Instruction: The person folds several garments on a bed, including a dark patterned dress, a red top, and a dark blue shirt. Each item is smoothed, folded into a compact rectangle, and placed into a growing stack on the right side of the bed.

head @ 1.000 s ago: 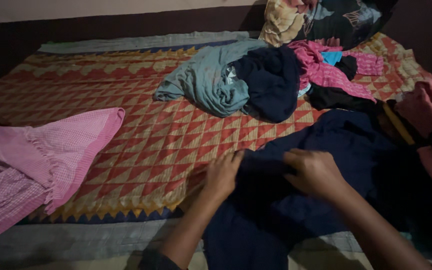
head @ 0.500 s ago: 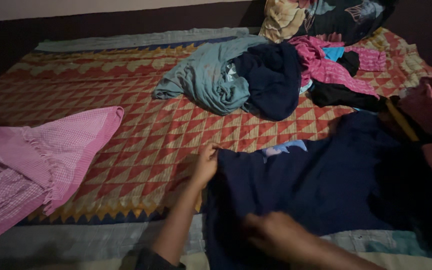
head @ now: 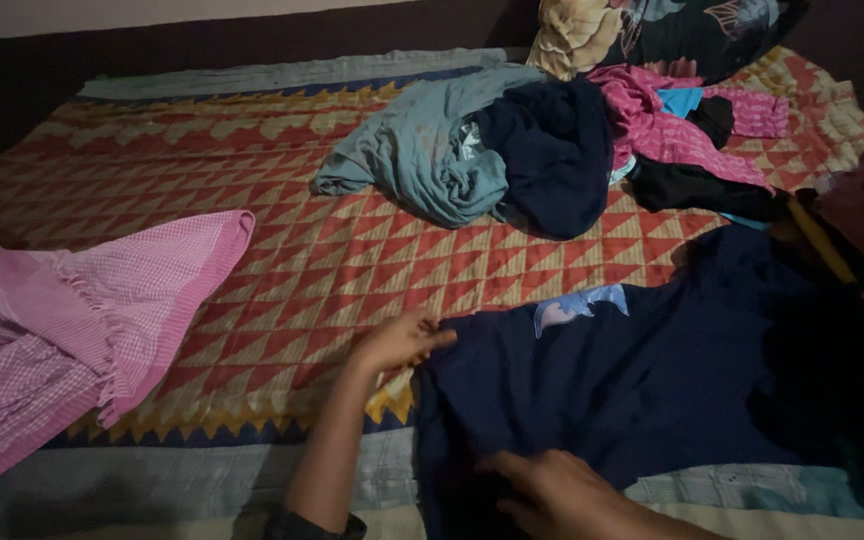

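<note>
We see a dark navy garment (head: 652, 390), light-blue patch showing, spread flat near the bedspread's (head: 302, 260) front-right edge.

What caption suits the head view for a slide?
Two hands, left hand and right hand, spread a navy garment on a patterned bedcover.

Two bare forearms are seen entering from the lower edge of the view. The left hand (head: 400, 340) is uncovered: no glove, ring or bracelet can be made out on it, and the wrist is bare as well. At the elbow of the left arm, a dark sleeve (head: 312, 524) is seen, bunched or rolled into a thick cuff; its exact colour cannot be told in the dim light. The right hand (head: 550, 490) is likewise bare, and the part of its forearm in view is uncovered. Nails and finer marks are lost in the gloom.
</note>
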